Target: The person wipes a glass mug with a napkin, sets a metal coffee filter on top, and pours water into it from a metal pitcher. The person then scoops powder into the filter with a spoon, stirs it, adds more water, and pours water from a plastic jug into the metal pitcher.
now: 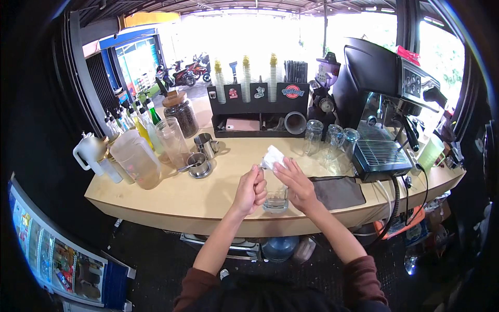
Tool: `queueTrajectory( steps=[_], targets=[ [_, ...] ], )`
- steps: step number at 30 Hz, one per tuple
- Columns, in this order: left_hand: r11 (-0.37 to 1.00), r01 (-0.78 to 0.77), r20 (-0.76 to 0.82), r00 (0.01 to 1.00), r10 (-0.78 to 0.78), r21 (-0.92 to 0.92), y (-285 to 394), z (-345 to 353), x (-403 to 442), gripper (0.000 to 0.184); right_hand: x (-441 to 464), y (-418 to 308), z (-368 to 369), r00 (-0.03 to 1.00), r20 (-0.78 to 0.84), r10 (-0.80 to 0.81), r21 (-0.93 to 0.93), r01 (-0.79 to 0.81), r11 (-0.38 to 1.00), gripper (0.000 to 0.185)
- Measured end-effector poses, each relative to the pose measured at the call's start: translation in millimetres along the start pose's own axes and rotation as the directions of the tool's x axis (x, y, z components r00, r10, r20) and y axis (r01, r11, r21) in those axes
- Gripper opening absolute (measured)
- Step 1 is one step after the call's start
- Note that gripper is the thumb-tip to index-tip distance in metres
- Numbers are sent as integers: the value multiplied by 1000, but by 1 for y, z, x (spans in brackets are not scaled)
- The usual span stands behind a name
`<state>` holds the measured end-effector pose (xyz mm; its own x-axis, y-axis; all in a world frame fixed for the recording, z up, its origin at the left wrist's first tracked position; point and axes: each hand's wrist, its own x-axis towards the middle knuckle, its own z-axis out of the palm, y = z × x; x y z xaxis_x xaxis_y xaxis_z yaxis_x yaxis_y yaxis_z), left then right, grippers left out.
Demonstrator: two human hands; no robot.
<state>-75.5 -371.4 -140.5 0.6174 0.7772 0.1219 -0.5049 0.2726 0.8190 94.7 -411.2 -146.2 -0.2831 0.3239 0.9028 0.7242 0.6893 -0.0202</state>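
Note:
My left hand is closed in a fist with the thumb on top, above the front part of the counter. Whatever it grips is hidden, apart from a thin dark bit showing by the thumb. Just to its right, my right hand has its fingers pressed together against a crumpled white tissue, which reaches over toward my left thumb. Below and between both hands stands a short clear glass near the counter's front edge. A dark cloth lies flat to the right of my right hand.
A metal pitcher, a metal cup and a plastic jug stand left on the wooden counter. Several glass mugs and an espresso machine are right. A black cup organizer stands behind.

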Motion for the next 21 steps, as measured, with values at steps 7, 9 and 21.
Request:
queueTrajectory(
  steps=[7, 9, 21],
  targets=[
    [950, -32, 78, 997, 8, 311, -9, -24, -7, 42, -15, 5, -17, 873, -86, 480, 276, -442, 854, 39],
    [630, -325, 104, 927, 361, 705, -17, -13, -5, 41, 0, 4, -20, 763, 144, 630, 441, -620, 649, 34],
    [553, -464, 53, 797, 602, 692, -26, -26, -7, 40, 11, 5, -62, 735, 615, 284, 619, -674, 404, 24]
  ],
)
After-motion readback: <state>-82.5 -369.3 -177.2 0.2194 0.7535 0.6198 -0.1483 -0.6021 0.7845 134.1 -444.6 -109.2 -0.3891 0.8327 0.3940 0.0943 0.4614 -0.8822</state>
